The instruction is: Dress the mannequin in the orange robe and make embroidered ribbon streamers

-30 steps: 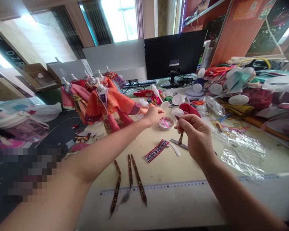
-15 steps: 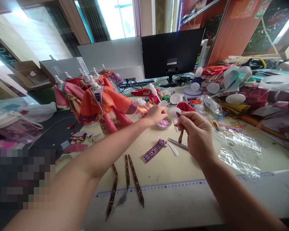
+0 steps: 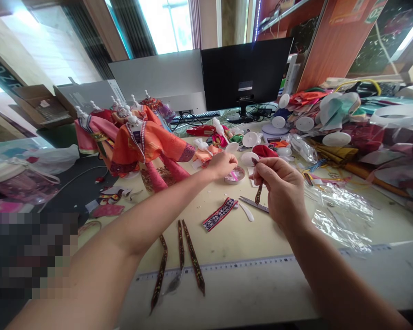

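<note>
My right hand [image 3: 284,188] pinches a narrow dark-brown patterned ribbon [image 3: 259,192] between thumb and fingers, with its lower end hanging down. My left hand [image 3: 223,165] is extended with curled fingers beside a small round dish [image 3: 235,176] that has something pink in it. Whatever those fingers may pinch is hidden or too small to make out. Below the right hand lie metal scissors [image 3: 253,203], partly covered, and a white curved piece [image 3: 247,212]. A red-edged black-and-white woven trim [image 3: 220,214] lies to their left. Several matching brown ribbon strips [image 3: 193,256] with pointed ends lie nearer me.
A long ruler [image 3: 216,266] runs along the table's front. Dolls in orange and pink robes [image 3: 151,142] stand at the left. Two monitors [image 3: 246,75] rise at the back. Fabric scraps and white discs [image 3: 336,139] pile up at the right, near clear plastic bags [image 3: 344,220].
</note>
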A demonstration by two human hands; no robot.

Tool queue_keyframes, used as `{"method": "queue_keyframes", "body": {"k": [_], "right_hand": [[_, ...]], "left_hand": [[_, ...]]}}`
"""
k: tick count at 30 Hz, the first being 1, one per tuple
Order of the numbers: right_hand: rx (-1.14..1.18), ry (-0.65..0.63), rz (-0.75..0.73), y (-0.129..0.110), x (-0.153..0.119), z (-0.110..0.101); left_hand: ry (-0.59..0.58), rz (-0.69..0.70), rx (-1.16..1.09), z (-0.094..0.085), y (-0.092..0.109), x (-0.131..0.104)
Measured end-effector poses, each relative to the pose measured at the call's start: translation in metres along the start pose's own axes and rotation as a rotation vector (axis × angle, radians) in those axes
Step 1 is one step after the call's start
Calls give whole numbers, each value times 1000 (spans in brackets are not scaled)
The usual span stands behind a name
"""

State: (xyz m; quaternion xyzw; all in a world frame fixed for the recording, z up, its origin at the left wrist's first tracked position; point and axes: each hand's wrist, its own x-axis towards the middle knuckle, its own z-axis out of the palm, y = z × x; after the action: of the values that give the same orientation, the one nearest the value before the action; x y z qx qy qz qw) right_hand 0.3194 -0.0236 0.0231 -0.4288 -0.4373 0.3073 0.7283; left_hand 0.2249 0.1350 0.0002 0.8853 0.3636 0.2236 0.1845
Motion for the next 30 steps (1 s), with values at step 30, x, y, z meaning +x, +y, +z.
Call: {"method": "queue_keyframes", "body": {"k": [30], "right_hand": [[-59,-13,6,-2,-1,-2]], "left_hand": [[15,-42,-232,12,-1,1]]}}
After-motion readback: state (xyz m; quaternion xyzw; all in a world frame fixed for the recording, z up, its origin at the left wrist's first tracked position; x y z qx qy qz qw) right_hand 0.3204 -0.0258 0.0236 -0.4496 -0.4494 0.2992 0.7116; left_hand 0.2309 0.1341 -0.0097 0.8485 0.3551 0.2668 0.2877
